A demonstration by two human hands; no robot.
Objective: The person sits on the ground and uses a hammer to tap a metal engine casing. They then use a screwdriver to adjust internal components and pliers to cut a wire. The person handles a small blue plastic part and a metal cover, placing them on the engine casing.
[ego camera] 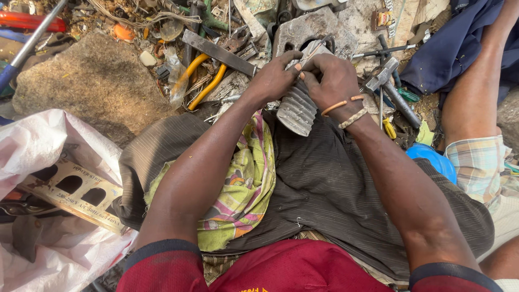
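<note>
Grey and ribbed like a bendy tube, a rubber boot (297,110) sits in the middle of the scene, just past the person's lap. Both hands are at its far end. The left hand (274,78) is curled around the far left side of the rubber boot. The right hand (332,81) grips the far right side, and its fingers (309,67) pinch at something small at the top. It is too hidden to tell what that small bit is. The near end of the boot rests on the dark cloth (324,178) over the person's legs.

The work looks to be in the middle. The boot is in one piece, and nothing that clearly came off it lies near, so most seems left to do.

A bright rag (243,189) lies on the lap to the left. Far left is a big stone (92,81). Pliers with yellow handles (203,78) lie on the ground beyond the hands. A hammer (386,81) lies to the right. A white bag (38,178) sits at the near left. Another person's leg (476,92) shows on the far right.
</note>
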